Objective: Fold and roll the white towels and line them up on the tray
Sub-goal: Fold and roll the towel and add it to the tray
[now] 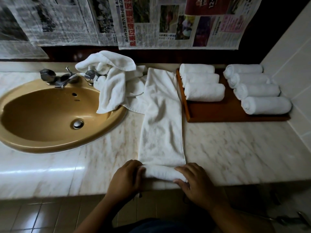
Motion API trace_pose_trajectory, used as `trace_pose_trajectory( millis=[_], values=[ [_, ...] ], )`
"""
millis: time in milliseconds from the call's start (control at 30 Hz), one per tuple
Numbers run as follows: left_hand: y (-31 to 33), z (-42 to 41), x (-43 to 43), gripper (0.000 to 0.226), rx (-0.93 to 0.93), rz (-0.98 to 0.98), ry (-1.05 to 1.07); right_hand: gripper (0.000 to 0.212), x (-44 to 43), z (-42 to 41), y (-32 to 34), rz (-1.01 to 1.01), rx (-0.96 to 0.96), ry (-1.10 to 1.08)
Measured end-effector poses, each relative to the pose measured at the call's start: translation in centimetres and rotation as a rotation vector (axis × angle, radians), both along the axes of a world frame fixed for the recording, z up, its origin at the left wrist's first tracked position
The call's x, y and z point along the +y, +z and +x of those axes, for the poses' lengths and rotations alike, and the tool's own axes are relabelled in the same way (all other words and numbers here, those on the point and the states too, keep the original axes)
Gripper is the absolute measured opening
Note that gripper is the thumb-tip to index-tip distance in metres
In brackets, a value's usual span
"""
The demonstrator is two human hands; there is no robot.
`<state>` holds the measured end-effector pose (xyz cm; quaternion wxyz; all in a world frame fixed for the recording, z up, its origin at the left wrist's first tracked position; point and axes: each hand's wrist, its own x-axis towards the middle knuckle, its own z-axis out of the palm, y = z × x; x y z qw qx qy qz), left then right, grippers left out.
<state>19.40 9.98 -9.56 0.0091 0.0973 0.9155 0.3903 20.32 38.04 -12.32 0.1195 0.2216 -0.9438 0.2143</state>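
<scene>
A long folded white towel lies as a strip on the marble counter, running from the front edge back toward the wall. Its near end is rolled into a small roll. My left hand grips the roll's left end and my right hand grips its right end. A wooden tray at the right holds several rolled white towels in two rows: three on the left, several on the right. A heap of loose white towels lies by the tap.
A tan oval sink with a chrome tap fills the counter's left. Newspaper sheets hang on the back wall. A tiled side wall bounds the right. The counter's front edge lies under my hands, with floor tiles below.
</scene>
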Motion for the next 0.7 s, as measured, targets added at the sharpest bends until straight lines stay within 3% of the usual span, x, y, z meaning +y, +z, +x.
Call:
trace_pose_trajectory(
  millis=[100,167,333,433,700],
  values=[
    [0.2,-0.3,0.1,0.011,-0.009,-0.010,0.093,0.052,-0.1,-0.8,0.2,-0.007,-0.045,0.011],
    [-0.1,0.1,0.0,0.024,0.061,-0.060,0.089,0.054,-0.1,-1.2,0.3,-0.034,-0.100,0.010],
    [-1.3,1.0,-1.3,0.046,0.217,-0.186,-0.201,0.056,0.2,-1.9,0.7,-0.036,-0.196,-0.008],
    [-1.6,0.8,-2.1,0.059,0.220,-0.228,-0.240,0.056,0.2,-1.7,0.8,0.019,-0.157,0.013],
    [-1.4,0.5,-2.1,0.058,0.167,-0.209,-0.239,0.050,0.6,-0.3,0.5,0.082,-0.068,0.117]
  ],
)
